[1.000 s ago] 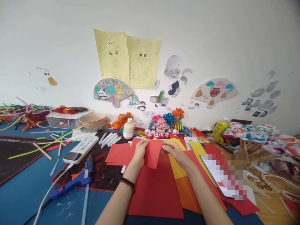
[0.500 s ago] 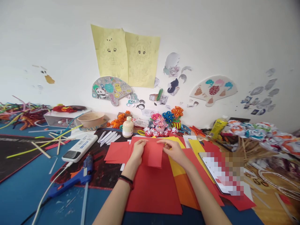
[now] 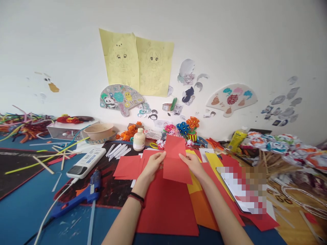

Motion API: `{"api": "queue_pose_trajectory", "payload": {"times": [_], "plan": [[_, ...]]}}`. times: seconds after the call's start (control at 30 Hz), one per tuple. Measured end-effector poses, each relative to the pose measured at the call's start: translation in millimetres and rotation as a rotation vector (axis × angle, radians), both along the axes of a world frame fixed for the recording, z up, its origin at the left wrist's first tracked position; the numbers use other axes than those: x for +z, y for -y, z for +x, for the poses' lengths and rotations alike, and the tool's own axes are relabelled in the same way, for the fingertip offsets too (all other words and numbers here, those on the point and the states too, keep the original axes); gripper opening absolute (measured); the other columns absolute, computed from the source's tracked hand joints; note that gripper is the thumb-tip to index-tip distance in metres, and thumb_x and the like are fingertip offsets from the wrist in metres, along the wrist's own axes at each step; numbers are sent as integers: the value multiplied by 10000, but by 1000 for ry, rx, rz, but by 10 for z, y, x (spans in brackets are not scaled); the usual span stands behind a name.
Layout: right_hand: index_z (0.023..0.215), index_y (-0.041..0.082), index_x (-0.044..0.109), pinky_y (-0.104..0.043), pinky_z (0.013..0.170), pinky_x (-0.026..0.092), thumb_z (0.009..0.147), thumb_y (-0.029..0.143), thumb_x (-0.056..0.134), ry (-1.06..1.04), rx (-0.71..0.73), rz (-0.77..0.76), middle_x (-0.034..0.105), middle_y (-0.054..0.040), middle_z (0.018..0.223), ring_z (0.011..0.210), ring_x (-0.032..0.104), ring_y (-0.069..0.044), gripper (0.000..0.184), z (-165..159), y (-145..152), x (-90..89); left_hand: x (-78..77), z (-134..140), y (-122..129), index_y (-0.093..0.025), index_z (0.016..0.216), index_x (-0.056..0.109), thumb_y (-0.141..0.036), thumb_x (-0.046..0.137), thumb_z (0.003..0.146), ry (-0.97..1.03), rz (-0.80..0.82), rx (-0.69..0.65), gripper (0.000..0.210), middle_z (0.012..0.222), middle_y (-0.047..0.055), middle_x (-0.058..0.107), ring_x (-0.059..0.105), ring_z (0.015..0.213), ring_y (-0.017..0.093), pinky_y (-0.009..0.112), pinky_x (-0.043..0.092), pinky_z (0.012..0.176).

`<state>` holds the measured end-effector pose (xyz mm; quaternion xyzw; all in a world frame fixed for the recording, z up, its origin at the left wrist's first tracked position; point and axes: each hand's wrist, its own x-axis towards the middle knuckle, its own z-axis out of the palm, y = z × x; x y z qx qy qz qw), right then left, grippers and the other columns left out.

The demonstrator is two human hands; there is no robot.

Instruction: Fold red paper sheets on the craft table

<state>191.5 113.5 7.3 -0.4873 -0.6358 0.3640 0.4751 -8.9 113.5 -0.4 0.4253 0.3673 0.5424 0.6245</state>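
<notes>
Between my two hands is a red sheet of paper, held upright with a crease across its middle. My left hand pinches its left edge near the crease. On the opposite edge, my right hand grips with thumb and fingers. Beneath them lies a larger red sheet on the table, with yellow paper and orange paper sticking out at its right. Smaller red paper pieces rest to the left of my left hand.
A blue glue gun and a white power bank with a cable lie at left. Behind the paper stand a cream bottle and craft flowers. A blurred phone lies at right, near a yellow bottle.
The folded red paper has been opened out, its upper half now standing above my hands. My right hand has moved from the top corner down to the right edge.
</notes>
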Motion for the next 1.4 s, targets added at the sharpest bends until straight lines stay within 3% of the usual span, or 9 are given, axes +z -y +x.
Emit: {"api": "queue_pose_trajectory", "payload": {"times": [0.17, 0.43, 0.73, 0.87, 0.93, 1.0, 1.1, 1.23, 1.4], "plan": [[604, 200, 530, -269, 466, 355, 731, 644, 640, -83, -5, -98, 549, -8, 544, 524, 492, -161, 475, -49, 49, 10, 37, 5, 32, -135, 726, 669, -489, 811, 571, -131, -24, -90, 412, 648, 54, 667, 612, 580, 172, 260, 430, 550], [615, 168, 596, -252, 507, 406, 664, 550, 748, -338, 57, -458, 634, -21, 587, 521, 556, -139, 413, -101, 92, 34, -31, 16, -16, -137, 649, 611, -613, 696, 636, -319, 42, 55, 485, 525, 3, 570, 557, 554, 166, 240, 371, 506], [668, 137, 682, -266, 553, 442, 591, 432, 826, -308, 150, -520, 701, -61, 684, 581, 607, -156, 337, -121, 102, 17, -125, 1, -147, -190, 543, 414, -528, 583, 753, -685, 115, 249, 433, 495, -59, 358, 418, 532, 114, 224, 238, 505], [690, 139, 693, -269, 599, 457, 587, 451, 818, -306, 144, -477, 712, -55, 729, 625, 624, -160, 351, -156, 125, 48, -122, -22, -152, -184, 595, 454, -422, 559, 789, -862, 126, 302, 324, 569, -31, 424, 466, 604, 151, 246, 282, 561], [662, 134, 683, -281, 589, 453, 588, 468, 809, -290, 139, -476, 706, -64, 709, 618, 623, -172, 364, -168, 128, 44, -85, -24, -109, -162, 746, 543, -340, 597, 758, -924, 130, 330, 187, 727, 21, 535, 529, 714, 195, 274, 343, 624], [613, 133, 661, -286, 561, 437, 575, 478, 806, -266, 124, -473, 688, -65, 660, 589, 609, -175, 376, -177, 124, 30, -22, -9, -39, -136, 1015, 556, -251, 618, 723, -1018, 217, 399, 320, 1008, 108, 571, 556, 910, 251, 319, 398, 731], [561, 146, 618, -281, 529, 407, 560, 482, 800, -239, 98, -448, 641, -34, 582, 538, 567, -158, 382, -191, 109, 11, 104, 47, 90, -155, 1291, 427, -146, 579, 718, -1225, 529, 484, 593, 1330, 166, 444, 455, 1190, 297, 391, 388, 910], [511, 178, 520, -260, 506, 360, 574, 502, 773, -228, 98, -398, 515, 39, 492, 491, 477, -116, 415, -203, 92, 8, 218, 130, 232, -230, 1301, 454, -128, 512, 788, -1400, 927, 270, 527, 1408, 99, 446, 374, 1300, 276, 431, 314, 1023], [541, 173, 527, -245, 510, 320, 588, 522, 753, -194, 152, -335, 445, 58, 515, 526, 413, -103, 419, -213, 88, 17, 144, 128, 245, -255, 1394, 376, -332, 582, 848, -1427, 1047, 76, 589, 1468, 64, 416, 338, 1350, 253, 424, 259, 1083]]}}
